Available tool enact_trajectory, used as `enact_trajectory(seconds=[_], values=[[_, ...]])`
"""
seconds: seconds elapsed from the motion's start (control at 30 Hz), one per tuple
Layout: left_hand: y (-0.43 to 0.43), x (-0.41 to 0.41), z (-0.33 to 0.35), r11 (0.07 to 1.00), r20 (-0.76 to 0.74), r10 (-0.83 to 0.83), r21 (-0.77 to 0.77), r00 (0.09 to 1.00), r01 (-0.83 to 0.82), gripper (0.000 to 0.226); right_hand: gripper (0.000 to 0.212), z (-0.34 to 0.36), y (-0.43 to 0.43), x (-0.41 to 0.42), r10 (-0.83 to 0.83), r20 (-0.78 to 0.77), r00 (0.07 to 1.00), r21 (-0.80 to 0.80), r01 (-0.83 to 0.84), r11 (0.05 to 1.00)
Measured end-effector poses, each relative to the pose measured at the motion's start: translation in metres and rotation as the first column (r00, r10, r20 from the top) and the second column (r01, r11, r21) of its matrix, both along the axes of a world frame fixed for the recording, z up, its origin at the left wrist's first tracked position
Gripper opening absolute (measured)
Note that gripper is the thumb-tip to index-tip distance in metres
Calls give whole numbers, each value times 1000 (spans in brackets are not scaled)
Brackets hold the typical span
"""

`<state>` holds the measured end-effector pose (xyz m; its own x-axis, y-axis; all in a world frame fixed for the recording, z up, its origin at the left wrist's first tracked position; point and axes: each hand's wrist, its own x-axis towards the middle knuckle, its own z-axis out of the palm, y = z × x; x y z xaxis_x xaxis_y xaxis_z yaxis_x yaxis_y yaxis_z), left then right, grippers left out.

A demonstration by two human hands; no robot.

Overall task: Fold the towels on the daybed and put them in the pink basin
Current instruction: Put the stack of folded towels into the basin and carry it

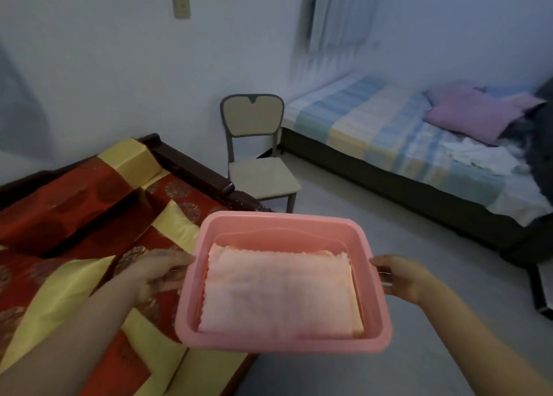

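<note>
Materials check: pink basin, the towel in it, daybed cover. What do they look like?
By look: pink basin is moulded plastic, likely; smooth, slightly glossy, one-piece rolled rim. The towel is soft terry or microfibre cloth, fuzzy matte surface, scalloped edge; blur leaves the weave open. The daybed cover is satin-like fabric, sheen on red and yellow panels, round motifs.

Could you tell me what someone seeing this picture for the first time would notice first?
The pink basin fills the lower centre, a folded pink towel lying flat inside, held at its sides by the left hand and right hand. Left of it lies the red-and-yellow daybed.
</note>
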<state>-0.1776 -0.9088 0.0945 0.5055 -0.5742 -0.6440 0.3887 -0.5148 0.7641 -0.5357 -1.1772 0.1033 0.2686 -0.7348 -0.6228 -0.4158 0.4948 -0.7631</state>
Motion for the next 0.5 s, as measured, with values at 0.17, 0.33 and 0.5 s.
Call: enact_trajectory(seconds=[0.17, 0.33, 0.5], values=[[-122, 9, 4, 999, 17, -43, -18, 999, 43, 25, 6, -9, -110, 4, -38, 0, 999, 3, 38, 999], [-253, 17, 21, 998, 20, -40, -53, 999, 41, 25, 7, 14, -238, 17, -79, 21, 997, -28, 79, 996], [-379, 33, 33, 997, 5, 1, -76, 1000, -1, 29, 13, 29, -374, 38, -40, 80, 996, -4, 41, 999]])
